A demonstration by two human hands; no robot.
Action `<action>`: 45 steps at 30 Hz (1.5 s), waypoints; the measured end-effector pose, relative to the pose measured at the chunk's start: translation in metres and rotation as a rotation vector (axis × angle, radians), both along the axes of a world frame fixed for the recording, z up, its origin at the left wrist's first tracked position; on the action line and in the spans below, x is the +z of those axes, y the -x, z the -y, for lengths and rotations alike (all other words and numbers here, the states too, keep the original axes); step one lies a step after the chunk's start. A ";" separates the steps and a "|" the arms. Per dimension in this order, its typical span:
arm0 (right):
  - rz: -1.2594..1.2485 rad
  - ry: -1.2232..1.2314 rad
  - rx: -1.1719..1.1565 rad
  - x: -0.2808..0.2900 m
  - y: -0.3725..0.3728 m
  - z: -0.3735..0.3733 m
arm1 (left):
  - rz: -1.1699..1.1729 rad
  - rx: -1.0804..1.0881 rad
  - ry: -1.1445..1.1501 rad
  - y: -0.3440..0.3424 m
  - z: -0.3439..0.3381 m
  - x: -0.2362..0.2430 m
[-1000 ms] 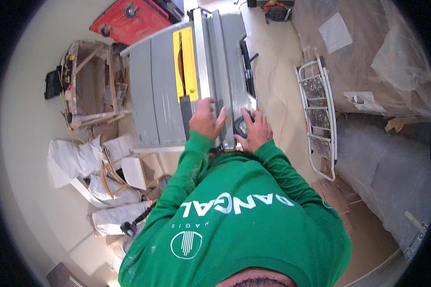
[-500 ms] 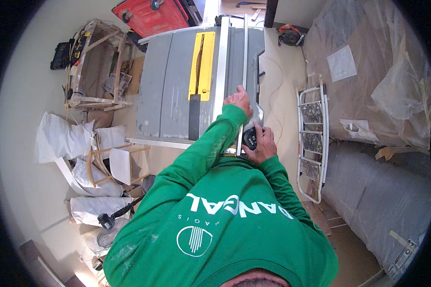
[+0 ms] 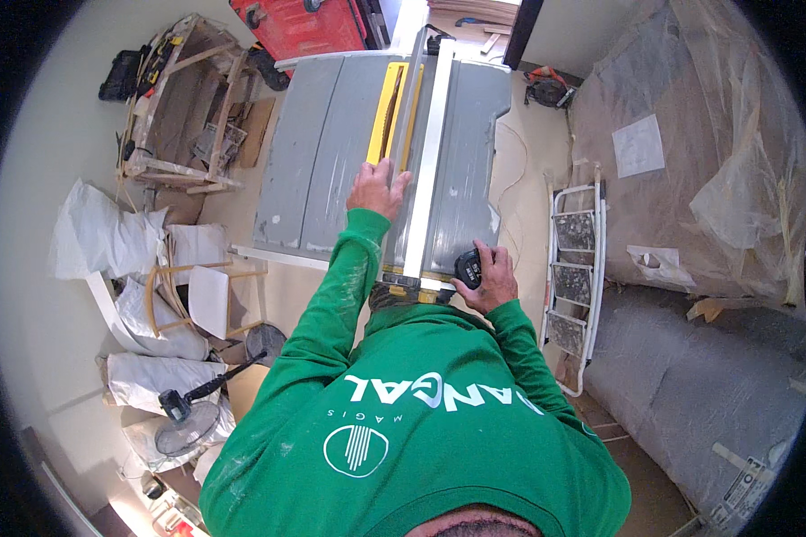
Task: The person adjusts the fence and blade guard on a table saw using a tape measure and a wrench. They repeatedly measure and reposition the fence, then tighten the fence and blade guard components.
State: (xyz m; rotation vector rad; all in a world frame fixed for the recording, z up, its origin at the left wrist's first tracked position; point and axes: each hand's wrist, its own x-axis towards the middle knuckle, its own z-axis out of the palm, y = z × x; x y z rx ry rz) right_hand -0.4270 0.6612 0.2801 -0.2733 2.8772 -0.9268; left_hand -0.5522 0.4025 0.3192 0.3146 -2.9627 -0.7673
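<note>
Head view looks straight down on a person in a green sweatshirt standing at a grey table saw (image 3: 331,170). Their left hand (image 3: 378,188) lies flat, fingers spread, on the saw top right beside the yellow insert (image 3: 387,112) around the blade slot; it grips nothing. Their right hand (image 3: 491,279) is closed around a small black tape measure (image 3: 468,268) held at the near right corner of the saw, next to the long metal fence (image 3: 428,152) that runs front to back across the top.

The tape measure looks light and hard-cased, easy to hold in one palm as it is now; whether any blade is pulled out I cannot tell from here. The fence looks stiff and heavy for its size, best taken at its near end where it locks to the front rail.

Off to the right stands a white step ladder (image 3: 575,277) against plastic-covered furniture (image 3: 690,134). To the left are a wooden frame (image 3: 184,107), white sacks (image 3: 98,242) and a fan (image 3: 184,421) on the floor.
</note>
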 end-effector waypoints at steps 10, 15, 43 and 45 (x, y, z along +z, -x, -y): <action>-0.009 -0.029 0.005 -0.004 0.001 0.003 | -0.043 0.005 -0.045 -0.013 0.002 -0.043; -0.026 -0.041 -0.015 -0.008 0.002 0.004 | 0.022 0.030 -0.028 -0.010 0.000 -0.038; -0.057 -0.058 -0.048 -0.003 -0.001 0.008 | 0.147 0.105 -0.201 -0.006 -0.001 -0.036; -0.050 -0.037 -0.061 -0.003 -0.001 0.009 | 0.162 0.099 -0.216 -0.005 0.001 -0.043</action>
